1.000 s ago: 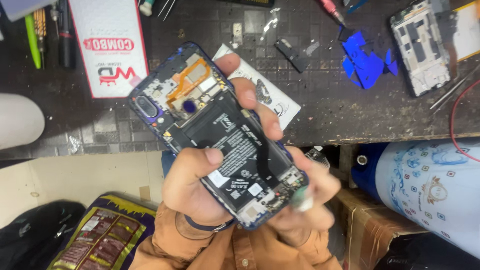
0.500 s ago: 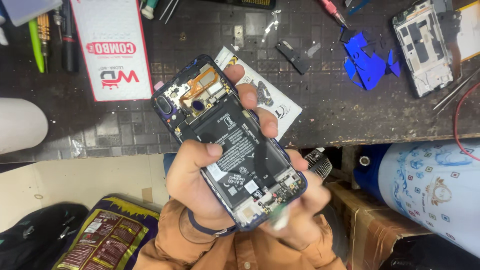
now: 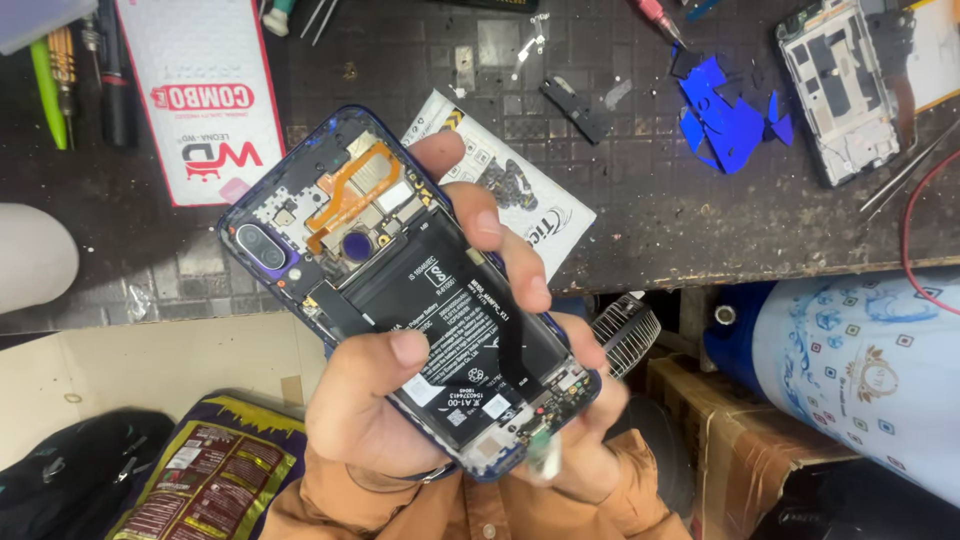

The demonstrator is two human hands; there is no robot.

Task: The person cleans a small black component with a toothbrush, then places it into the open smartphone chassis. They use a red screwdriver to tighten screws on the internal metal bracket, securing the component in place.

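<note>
Over workbench (image 3: pixel 640 230), left hand (image 3: pixel 370 410) grasping opened phone (image 3: pixel 400 300) — right hand (image 3: pixel 590 450) blurred, seemingly pinching its bottom edge.

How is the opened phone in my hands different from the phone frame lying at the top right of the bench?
The opened phone is held up in the left hand, with the right hand at its lower end; the phone frame lies flat on the bench. The opened phone holds a black battery and orange flex cable; the phone frame looks pale and mostly stripped. Both have exposed insides.
</note>
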